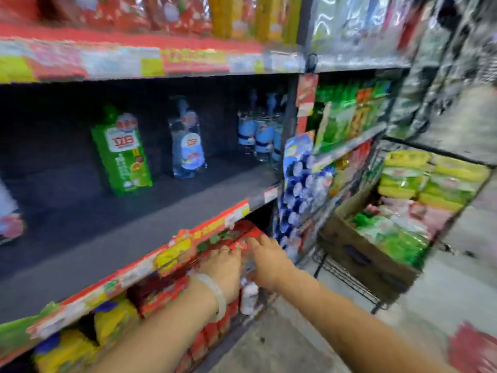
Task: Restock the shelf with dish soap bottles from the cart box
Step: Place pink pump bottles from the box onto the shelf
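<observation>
The frame is blurred by motion. My left hand (226, 265) and my right hand (266, 261) reach side by side under the middle shelf (113, 246) and hold a red pack (243, 234) between them, at the front of the lower shelf. A white part of the pack (249, 294) shows below my hands. On the dark middle shelf stand a green soap bottle (121, 154), a clear bottle (188, 146) and a group of blue-labelled bottles (259, 135). The cardboard cart box (357, 254) sits on the right with green and yellow packs inside.
Red and yellow packs (113, 319) fill the lower shelf by my left arm. A blue hanging display (298, 184) stands on the shelf post. The wire cart (349, 281) stands on the grey floor at right. The top shelf holds red and yellow goods (188, 14).
</observation>
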